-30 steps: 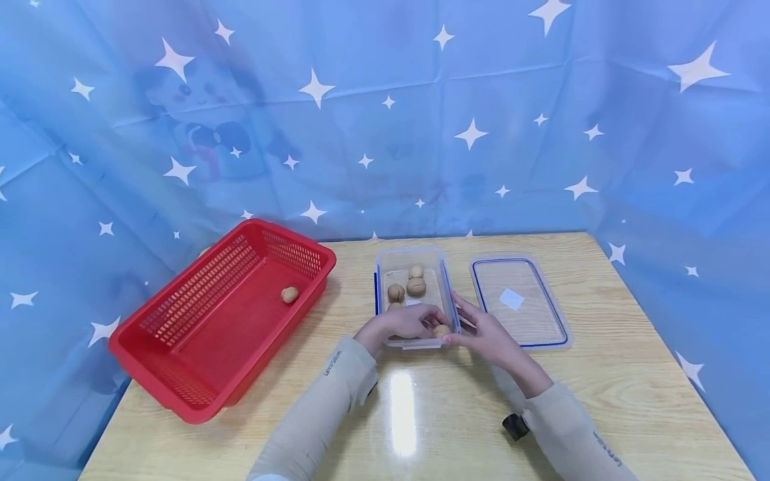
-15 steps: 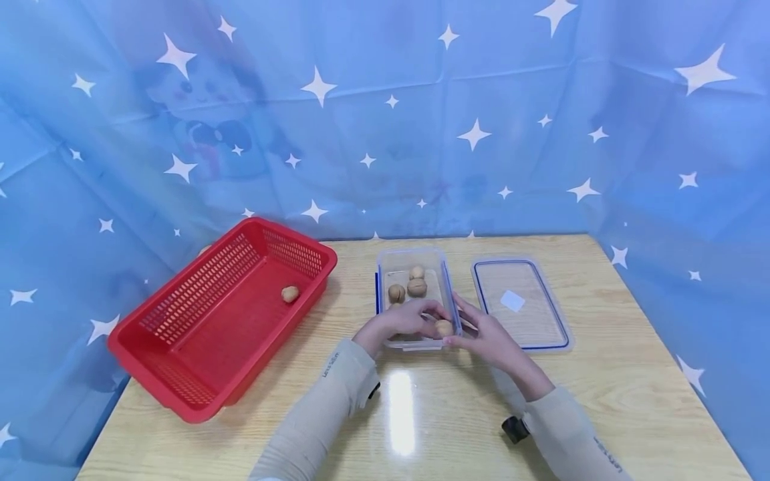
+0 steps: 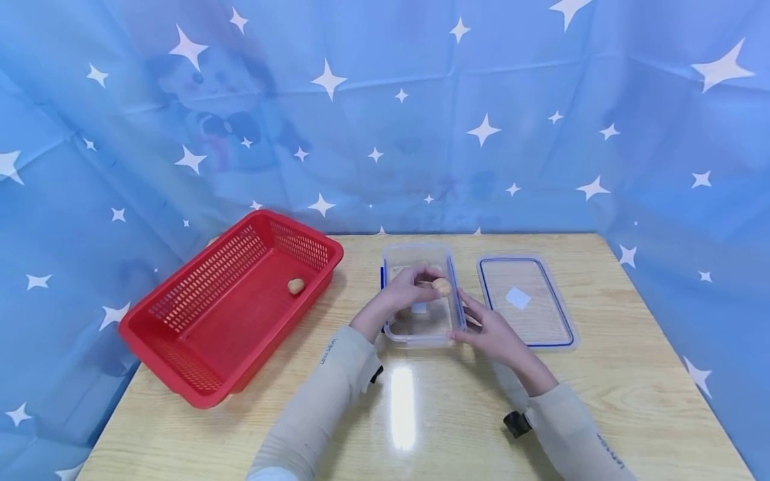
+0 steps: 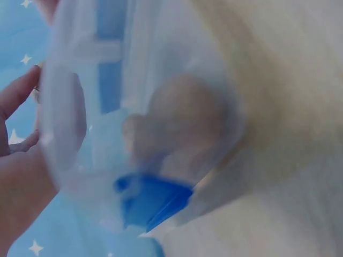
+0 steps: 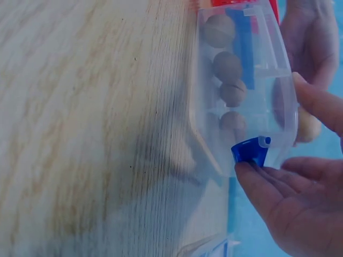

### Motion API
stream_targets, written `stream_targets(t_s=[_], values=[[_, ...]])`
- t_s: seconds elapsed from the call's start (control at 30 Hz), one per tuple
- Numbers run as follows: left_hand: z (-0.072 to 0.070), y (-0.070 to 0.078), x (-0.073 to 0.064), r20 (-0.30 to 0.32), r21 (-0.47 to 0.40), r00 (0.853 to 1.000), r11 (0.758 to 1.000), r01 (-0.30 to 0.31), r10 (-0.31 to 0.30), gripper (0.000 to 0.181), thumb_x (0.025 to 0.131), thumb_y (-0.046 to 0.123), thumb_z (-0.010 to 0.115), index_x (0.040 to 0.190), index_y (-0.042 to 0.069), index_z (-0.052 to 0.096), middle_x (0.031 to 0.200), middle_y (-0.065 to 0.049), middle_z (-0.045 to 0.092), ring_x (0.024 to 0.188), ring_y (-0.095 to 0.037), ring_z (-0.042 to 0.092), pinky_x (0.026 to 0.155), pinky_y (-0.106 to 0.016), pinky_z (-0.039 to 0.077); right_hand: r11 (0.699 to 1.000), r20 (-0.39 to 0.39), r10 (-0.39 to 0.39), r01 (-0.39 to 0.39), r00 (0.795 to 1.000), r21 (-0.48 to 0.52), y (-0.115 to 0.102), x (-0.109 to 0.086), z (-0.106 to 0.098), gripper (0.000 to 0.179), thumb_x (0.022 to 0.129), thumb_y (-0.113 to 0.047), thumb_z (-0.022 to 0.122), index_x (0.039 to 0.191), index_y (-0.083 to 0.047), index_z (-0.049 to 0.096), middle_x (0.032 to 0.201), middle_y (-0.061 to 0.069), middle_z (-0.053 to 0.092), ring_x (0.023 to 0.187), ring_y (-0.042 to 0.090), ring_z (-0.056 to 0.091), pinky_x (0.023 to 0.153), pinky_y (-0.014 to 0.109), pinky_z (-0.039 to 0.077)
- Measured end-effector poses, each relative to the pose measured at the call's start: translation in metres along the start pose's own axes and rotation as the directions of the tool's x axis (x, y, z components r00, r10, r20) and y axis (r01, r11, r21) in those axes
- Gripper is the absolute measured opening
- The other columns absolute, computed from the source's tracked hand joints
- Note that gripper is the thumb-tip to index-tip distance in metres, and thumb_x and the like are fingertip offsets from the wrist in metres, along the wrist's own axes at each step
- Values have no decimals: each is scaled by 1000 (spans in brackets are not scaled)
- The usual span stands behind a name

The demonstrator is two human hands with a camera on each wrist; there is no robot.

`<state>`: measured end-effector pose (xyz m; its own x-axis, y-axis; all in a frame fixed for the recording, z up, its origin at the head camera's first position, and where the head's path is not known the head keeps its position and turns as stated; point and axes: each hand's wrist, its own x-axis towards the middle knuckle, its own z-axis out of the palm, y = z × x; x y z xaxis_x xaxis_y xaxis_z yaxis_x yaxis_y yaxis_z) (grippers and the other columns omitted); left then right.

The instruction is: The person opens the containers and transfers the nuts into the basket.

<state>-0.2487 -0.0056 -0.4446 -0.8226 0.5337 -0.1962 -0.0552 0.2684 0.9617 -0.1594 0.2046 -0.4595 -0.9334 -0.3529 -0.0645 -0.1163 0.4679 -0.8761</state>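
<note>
My left hand (image 3: pixel 400 290) pinches a pale walnut (image 3: pixel 442 287) over the right rim of a clear plastic food container (image 3: pixel 421 341). With thumb and fingers spread around its right front corner, my right hand (image 3: pixel 490 333) holds the container; in the right wrist view a finger touches its blue clip (image 5: pixel 250 150). Through the wall, that view also shows several walnuts (image 5: pixel 228 66) on the container's floor. From the head they are mostly hidden behind my left hand. Another walnut (image 3: pixel 296 286) lies in the red basket (image 3: pixel 240 317). The left wrist view is blurred.
To the container's right, the clear lid (image 3: pixel 529 324) with a blue seal lies flat, a white label on it. The wooden table (image 3: pixel 337 427) ends at a blue star-patterned curtain (image 3: pixel 385 120) behind and at the sides. The basket stands on the left.
My left hand has lifted the walnut from the container's front right corner and moved it up and away from me. My right hand stays on the container. The head view has shifted slightly.
</note>
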Motion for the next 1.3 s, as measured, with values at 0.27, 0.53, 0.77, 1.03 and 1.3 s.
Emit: stream_targets(t_s=[0.27,0.53,0.77,1.03,1.3], values=[[-25,19,-5,-14,-5,997,997,-76,75,43,94,13,67,135,8,56,137,-12,58,127,-27,58,105,-38,50,999,4,-2,2,1000,38,1,0,-1,89,92,-13,71,157,3,13,163,28,12,144,52,28,112,50,36],[-49,33,-14,-61,-3,993,995,-98,98,42,95,8,64,136,5,54,142,-15,55,133,-31,54,111,-43,46,998,2,-4,4,1000,58,4,1,4,91,91,-14,72,157,3,12,163,30,12,143,52,29,112,48,36],[-78,55,-28,-107,-8,990,996,-94,93,41,96,10,64,136,9,54,138,-12,58,133,-27,53,112,-43,46,999,-2,-4,4,1000,53,4,1,2,91,91,-16,72,158,1,12,162,30,14,144,51,29,112,48,36],[-117,69,-51,-195,35,974,994,-106,111,42,95,10,64,136,8,55,136,-13,59,129,-26,56,110,-42,47,999,3,-1,1,1000,42,6,2,-1,90,92,-15,71,158,1,11,163,30,11,144,52,28,112,49,35],[-161,63,-83,-322,91,945,995,-36,64,45,96,20,66,140,16,55,136,-7,58,123,-20,57,107,-36,48,999,17,-4,3,1000,55,7,1,0,92,93,-19,71,158,1,10,164,28,9,144,52,26,113,51,34]])
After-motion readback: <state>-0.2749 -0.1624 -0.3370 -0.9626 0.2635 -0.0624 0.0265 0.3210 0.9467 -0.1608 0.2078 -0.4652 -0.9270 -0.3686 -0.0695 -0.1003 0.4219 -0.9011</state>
